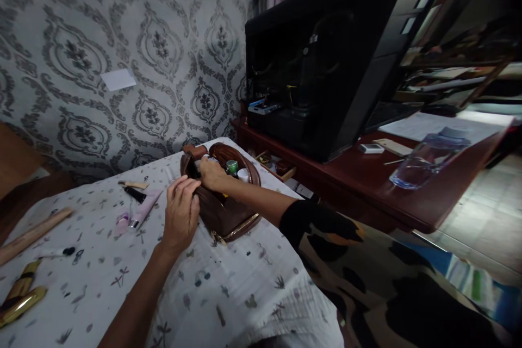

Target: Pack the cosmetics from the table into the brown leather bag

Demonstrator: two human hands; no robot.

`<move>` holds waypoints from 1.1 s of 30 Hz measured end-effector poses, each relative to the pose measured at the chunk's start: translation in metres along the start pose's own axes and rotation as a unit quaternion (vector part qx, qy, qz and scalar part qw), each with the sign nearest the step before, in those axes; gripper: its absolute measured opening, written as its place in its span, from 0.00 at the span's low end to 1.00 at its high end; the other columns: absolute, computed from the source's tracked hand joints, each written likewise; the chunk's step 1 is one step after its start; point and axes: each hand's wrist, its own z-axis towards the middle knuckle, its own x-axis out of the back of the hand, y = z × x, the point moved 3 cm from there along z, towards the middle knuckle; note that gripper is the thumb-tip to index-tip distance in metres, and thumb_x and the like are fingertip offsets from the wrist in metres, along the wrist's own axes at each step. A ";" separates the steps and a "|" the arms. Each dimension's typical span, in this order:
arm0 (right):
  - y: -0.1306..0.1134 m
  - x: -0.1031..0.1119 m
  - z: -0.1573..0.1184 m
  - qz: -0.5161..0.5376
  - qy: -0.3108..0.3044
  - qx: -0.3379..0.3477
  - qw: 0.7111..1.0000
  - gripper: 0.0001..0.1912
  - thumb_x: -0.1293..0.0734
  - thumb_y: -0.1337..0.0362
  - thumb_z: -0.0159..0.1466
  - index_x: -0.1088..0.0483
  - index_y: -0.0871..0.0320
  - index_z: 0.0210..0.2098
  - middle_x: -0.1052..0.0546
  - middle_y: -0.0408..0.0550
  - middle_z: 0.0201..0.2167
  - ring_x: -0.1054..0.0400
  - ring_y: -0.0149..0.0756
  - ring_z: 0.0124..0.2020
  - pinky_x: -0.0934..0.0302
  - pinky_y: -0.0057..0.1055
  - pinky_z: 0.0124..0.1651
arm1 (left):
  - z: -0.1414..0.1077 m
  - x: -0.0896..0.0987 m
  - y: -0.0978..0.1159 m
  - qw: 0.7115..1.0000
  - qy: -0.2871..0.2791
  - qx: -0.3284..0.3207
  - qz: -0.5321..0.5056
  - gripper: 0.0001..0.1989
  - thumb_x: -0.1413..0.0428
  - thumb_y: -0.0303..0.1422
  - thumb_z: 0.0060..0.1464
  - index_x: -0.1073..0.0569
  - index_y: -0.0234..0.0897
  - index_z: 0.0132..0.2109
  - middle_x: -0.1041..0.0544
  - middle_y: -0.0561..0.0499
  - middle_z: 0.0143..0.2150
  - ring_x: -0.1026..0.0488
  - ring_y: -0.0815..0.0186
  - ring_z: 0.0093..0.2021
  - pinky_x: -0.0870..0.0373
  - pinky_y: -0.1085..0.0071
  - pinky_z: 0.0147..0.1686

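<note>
A brown leather bag [218, 217] with a gold zipper sits unzipped on the patterned white cloth. My left hand [181, 215] holds its near left edge, fingers bent over the rim. Inside the opening is my right hand [212, 175], its fingertips hidden by the bag and other contents. Beside that hand, a green-lidded jar [232, 167] and a white round container [243, 175] show in the bag. Left of my left hand lie a pale pink tube [145, 206], a black tube [135, 193] and a small purple-capped bottle [122, 219].
Gold-coloured cosmetic items [23, 304] and a wooden stick [36, 232] lie on the cloth [228, 304] at left. To the right, a dark red desk [391, 190] bears a black computer case [318, 65] and a clear water bottle [428, 157]. An open drawer [281, 166] juts out behind the bag.
</note>
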 end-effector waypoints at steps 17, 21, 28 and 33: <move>-0.006 0.009 -0.012 -0.056 0.021 0.040 0.997 0.18 0.40 0.70 0.70 0.35 0.60 0.58 0.31 0.65 0.58 0.28 0.45 0.56 0.34 0.36 0.54 | -0.001 0.000 0.001 1.000 0.003 -0.016 0.000 0.15 0.57 0.28 0.68 0.34 0.35 0.58 0.27 0.41 0.55 0.38 0.57 0.62 0.39 0.54 0.62; -0.007 0.009 -0.009 -0.063 0.030 0.035 0.997 0.18 0.42 0.70 0.71 0.34 0.61 0.59 0.34 0.66 0.59 0.28 0.44 0.56 0.34 0.35 0.55 | -0.001 -0.001 0.001 1.000 -0.001 -0.013 -0.001 0.16 0.57 0.28 0.68 0.34 0.36 0.58 0.28 0.41 0.55 0.38 0.57 0.63 0.39 0.54 0.62; -0.004 0.013 -0.004 -0.063 0.007 0.037 0.997 0.21 0.36 0.68 0.68 0.33 0.62 0.60 0.31 0.64 0.59 0.29 0.45 0.57 0.35 0.32 0.55 | 0.000 -0.001 -0.001 1.000 -0.014 -0.019 -0.006 0.16 0.57 0.28 0.68 0.34 0.36 0.59 0.28 0.42 0.58 0.39 0.57 0.65 0.39 0.54 0.64; -0.001 0.017 -0.005 -0.072 0.004 0.032 0.997 0.20 0.36 0.67 0.68 0.31 0.64 0.58 0.29 0.65 0.58 0.30 0.47 0.58 0.34 0.34 0.55 | 0.001 0.001 -0.002 0.999 -0.029 -0.017 -0.013 0.17 0.57 0.30 0.69 0.35 0.37 0.60 0.29 0.42 0.61 0.40 0.58 0.67 0.40 0.53 0.65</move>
